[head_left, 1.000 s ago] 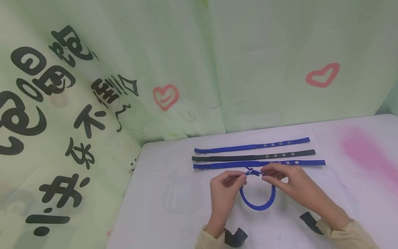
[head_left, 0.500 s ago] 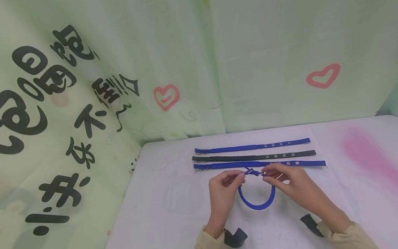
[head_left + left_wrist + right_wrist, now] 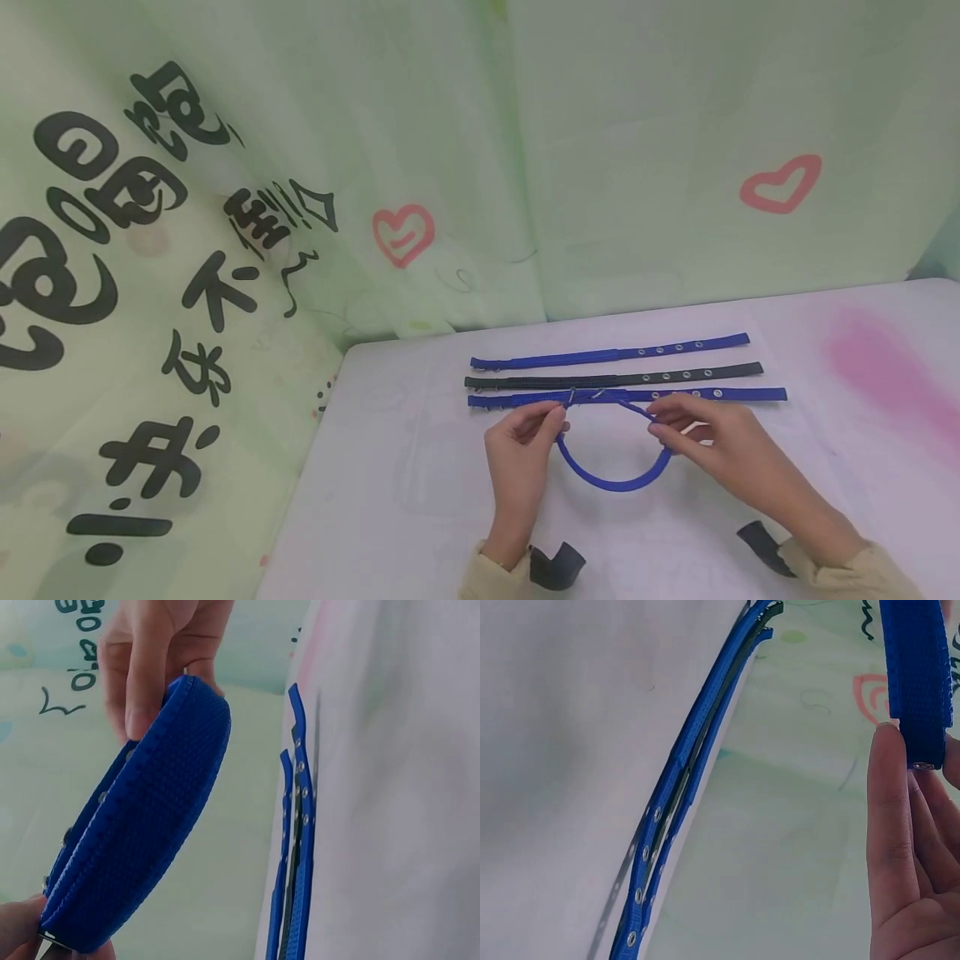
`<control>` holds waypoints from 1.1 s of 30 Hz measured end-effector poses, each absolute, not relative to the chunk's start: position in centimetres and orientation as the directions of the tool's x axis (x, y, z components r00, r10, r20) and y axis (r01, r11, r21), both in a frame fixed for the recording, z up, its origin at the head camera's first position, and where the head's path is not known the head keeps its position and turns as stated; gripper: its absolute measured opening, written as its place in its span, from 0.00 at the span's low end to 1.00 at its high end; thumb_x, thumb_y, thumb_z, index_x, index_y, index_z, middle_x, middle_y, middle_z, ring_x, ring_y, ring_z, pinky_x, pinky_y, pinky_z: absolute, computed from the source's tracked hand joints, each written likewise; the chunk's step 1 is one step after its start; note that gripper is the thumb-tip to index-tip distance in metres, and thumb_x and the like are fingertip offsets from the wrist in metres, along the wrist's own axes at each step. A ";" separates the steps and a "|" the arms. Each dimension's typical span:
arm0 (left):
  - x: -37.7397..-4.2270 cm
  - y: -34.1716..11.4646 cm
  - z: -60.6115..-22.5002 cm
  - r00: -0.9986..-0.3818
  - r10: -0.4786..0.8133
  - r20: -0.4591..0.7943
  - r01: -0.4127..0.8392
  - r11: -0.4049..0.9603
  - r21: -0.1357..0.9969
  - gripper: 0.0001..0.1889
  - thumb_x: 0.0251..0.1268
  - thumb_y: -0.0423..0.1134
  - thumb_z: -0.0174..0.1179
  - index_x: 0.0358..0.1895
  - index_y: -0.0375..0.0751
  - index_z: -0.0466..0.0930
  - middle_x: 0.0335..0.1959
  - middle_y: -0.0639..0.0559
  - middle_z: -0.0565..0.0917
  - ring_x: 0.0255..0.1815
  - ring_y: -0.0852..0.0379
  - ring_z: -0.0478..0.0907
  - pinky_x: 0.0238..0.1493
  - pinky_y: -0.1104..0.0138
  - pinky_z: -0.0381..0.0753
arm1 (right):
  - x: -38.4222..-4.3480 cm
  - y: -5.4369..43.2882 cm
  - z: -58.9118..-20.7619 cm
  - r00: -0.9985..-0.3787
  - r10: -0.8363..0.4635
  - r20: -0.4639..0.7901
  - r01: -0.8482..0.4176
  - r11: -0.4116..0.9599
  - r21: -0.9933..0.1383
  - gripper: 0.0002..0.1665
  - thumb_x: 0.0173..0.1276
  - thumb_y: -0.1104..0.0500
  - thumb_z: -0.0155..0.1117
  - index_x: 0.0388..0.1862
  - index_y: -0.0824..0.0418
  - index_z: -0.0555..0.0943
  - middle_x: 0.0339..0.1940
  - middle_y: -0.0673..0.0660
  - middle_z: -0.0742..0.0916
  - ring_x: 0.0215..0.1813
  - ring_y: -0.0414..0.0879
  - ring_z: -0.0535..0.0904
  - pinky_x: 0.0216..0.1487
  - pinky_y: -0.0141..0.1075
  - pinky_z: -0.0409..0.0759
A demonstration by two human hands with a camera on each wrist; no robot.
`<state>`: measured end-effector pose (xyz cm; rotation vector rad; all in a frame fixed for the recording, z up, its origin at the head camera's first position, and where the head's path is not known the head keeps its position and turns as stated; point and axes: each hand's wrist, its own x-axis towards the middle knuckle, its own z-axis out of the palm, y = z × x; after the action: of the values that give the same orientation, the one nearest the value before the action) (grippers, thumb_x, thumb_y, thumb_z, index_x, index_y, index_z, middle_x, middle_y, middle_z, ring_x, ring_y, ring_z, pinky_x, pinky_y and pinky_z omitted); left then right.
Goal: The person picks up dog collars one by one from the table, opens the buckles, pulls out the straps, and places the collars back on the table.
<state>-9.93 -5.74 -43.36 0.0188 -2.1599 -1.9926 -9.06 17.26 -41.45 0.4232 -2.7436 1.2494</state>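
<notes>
A blue collar (image 3: 618, 485), bent into a ring, is held up off the table between both hands. My left hand (image 3: 516, 458) pinches it at the buckle end, where metal shows beside the fingers in the left wrist view. On the other side my right hand (image 3: 723, 437) pinches the strap between thumb and fingers. The left wrist view shows the wide woven band (image 3: 150, 802) with eyelets along the inner strap. An eyelet (image 3: 924, 765) sits by the right fingers in the right wrist view. Whether the strap end passes through the buckle is too small to tell.
Behind the hands, a blue collar (image 3: 555, 358), a black collar (image 3: 555, 382) and another blue collar (image 3: 491, 402) lie flat side by side on the white table (image 3: 390, 467). A pale green curtain (image 3: 637, 167) with writing and hearts hangs behind and to the left.
My hands have drawn apart, the left one moving left and the right one slightly right. The ring of the collar has widened, and its buckle has shifted left with my left hand.
</notes>
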 end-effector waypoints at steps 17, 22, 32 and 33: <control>-10.5 -6.9 -43.2 -0.979 -0.172 0.109 0.112 -0.008 0.994 0.12 0.60 0.40 0.71 0.44 0.40 0.87 0.37 0.48 0.90 0.36 0.53 0.89 0.46 0.68 0.86 | -8.7 17.8 -42.4 -0.950 -0.164 0.267 -0.312 0.572 -0.759 0.15 0.60 0.68 0.73 0.45 0.62 0.83 0.35 0.51 0.89 0.34 0.28 0.80 0.32 0.26 0.84; -10.6 -6.9 -43.2 -0.980 -0.186 0.074 0.081 -0.030 0.996 0.15 0.58 0.42 0.72 0.44 0.38 0.83 0.36 0.48 0.90 0.37 0.53 0.89 0.46 0.68 0.86 | -8.7 17.9 -42.4 -0.961 -0.149 0.231 -0.274 0.575 -0.771 0.15 0.61 0.66 0.73 0.46 0.62 0.83 0.36 0.52 0.89 0.35 0.29 0.81 0.33 0.25 0.83; -10.3 -6.8 -43.1 -0.981 -0.180 0.067 0.069 -0.010 0.998 0.12 0.59 0.44 0.72 0.41 0.40 0.87 0.36 0.48 0.90 0.38 0.53 0.89 0.46 0.68 0.86 | -8.7 18.2 -42.6 -0.963 -0.108 0.245 -0.260 0.595 -0.761 0.14 0.61 0.66 0.72 0.46 0.64 0.82 0.35 0.54 0.89 0.34 0.28 0.81 0.33 0.23 0.83; -10.3 -6.8 -43.1 -0.982 -0.178 0.068 0.071 -0.009 0.997 0.12 0.59 0.44 0.71 0.41 0.40 0.88 0.36 0.47 0.90 0.38 0.53 0.89 0.46 0.68 0.86 | -8.7 18.2 -42.6 -0.964 -0.105 0.245 -0.259 0.591 -0.764 0.14 0.61 0.66 0.72 0.46 0.64 0.82 0.35 0.54 0.89 0.34 0.28 0.81 0.33 0.23 0.83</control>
<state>-10.27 -6.81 -43.09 0.1141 -2.0796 -2.1112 -8.70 18.19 -42.57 0.3052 -2.6434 1.3127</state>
